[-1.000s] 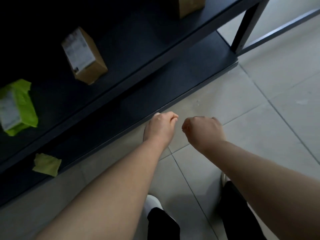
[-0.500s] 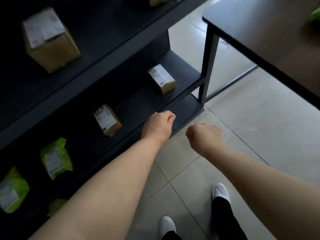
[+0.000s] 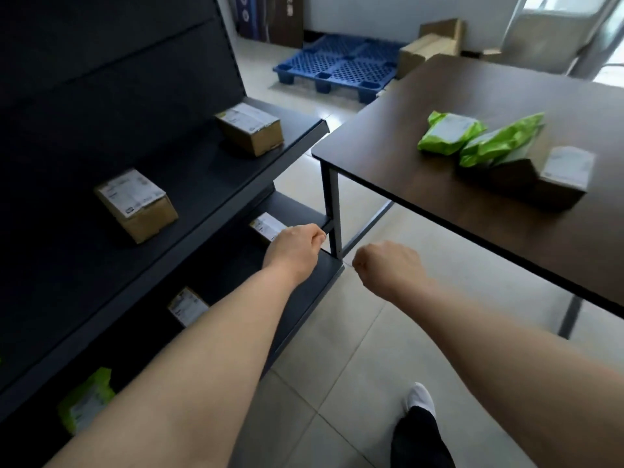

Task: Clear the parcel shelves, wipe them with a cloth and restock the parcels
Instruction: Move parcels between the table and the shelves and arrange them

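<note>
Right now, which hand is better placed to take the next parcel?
Left, likely: the left hand is beside a small box on the shelf; the right hand is over the floor.

Matt dark metal shelves (image 3: pixel 189 204); brown cardboard boxes (image 3: pixel 136 204), paper labels; glossy green plastic mailers (image 3: pixel 449 133); wood-grain table (image 3: pixel 472 211); blue plastic pallet (image 3: pixel 334 64).

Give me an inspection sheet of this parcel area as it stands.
surface: dark shelves, partly stocked; brown table beside them.
job's things: four shelf boxes and one shelf bag in view; two table bags, at least one table box; no cloth seen.
clutter: nothing seen.
grippers: left hand and right hand both curled, holding nothing.
cables: nothing seen.
surroundings: tiled floor, blue pallet, cartons by the wall.
</note>
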